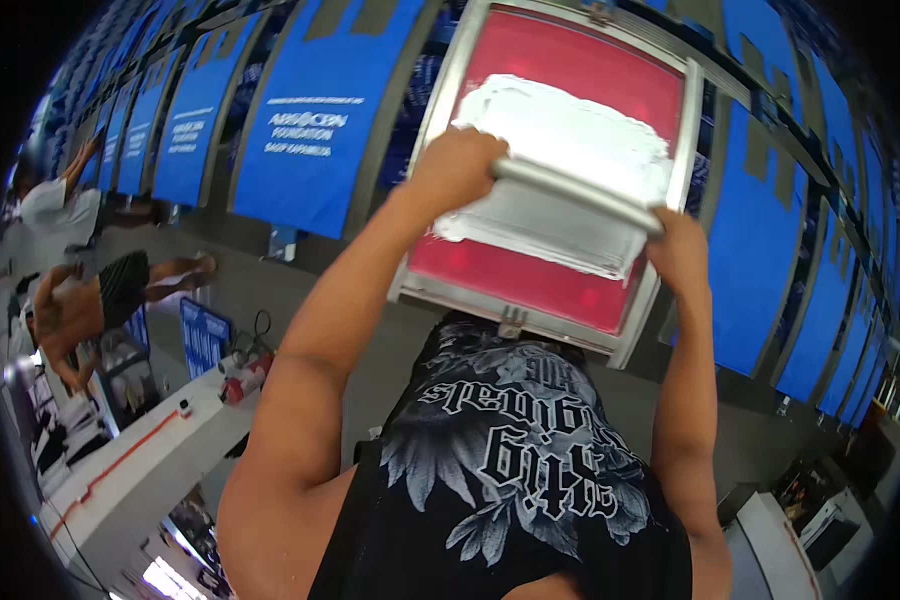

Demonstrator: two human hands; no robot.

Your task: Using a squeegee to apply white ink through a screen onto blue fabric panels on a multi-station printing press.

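Note:
A silver-framed screen (570, 50) with red mesh rests over a row of blue printed panels. A thick band of white paste (560, 115) lies across its middle. My left hand (460, 165) is wrapped round the left end of a long, pale squeegee bar (580, 193), and my right hand (678, 240) grips its right end. The bar spans the screen over the white paste; its lower edge is hard to make out.
Blue panels with white print (305, 175) line both sides of the screen. At left, a shirtless person (85, 315) and a person in white (55, 210) stand along the row. A pale ledge (140, 465) with red piping runs at lower left; another (775, 545) sits lower right.

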